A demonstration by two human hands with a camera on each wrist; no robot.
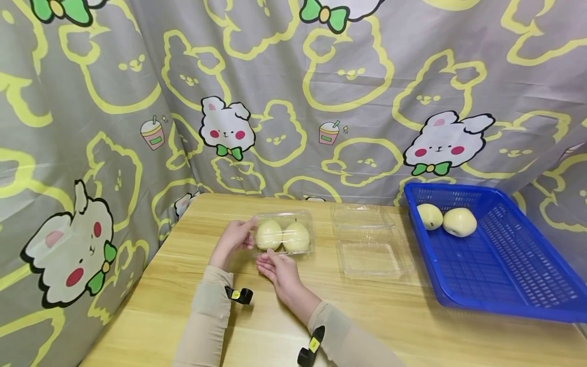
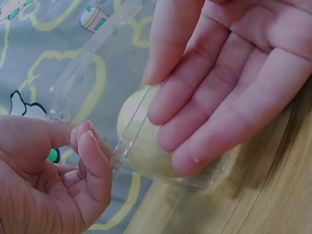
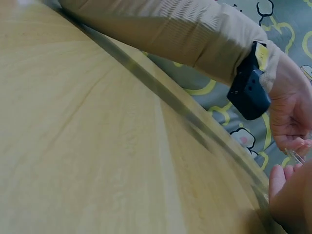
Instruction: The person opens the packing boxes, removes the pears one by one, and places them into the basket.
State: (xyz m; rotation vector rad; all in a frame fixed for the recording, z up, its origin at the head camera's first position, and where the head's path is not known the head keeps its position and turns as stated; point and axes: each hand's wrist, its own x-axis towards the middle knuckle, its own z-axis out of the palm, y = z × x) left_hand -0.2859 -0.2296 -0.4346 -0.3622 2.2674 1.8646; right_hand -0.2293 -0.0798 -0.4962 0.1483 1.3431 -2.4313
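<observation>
Your left hand (image 1: pixel 235 237) pinches the left end of the clear box (image 1: pixel 312 229), and your right hand (image 1: pixel 283 272) pinches its near rim, thumb uppermost. The box, two pears (image 1: pixel 296 237) inside, is just ahead of the right grip and to the right of the left one. Its long axis runs sideways; both hands touch it, leaving its right end free.

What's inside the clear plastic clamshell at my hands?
Inside the clamshell sit two pale yellow pears, side by side. Their undersides, and the floor directly beneath them, can't be seen; the right hand also covers part of the near edge.
</observation>
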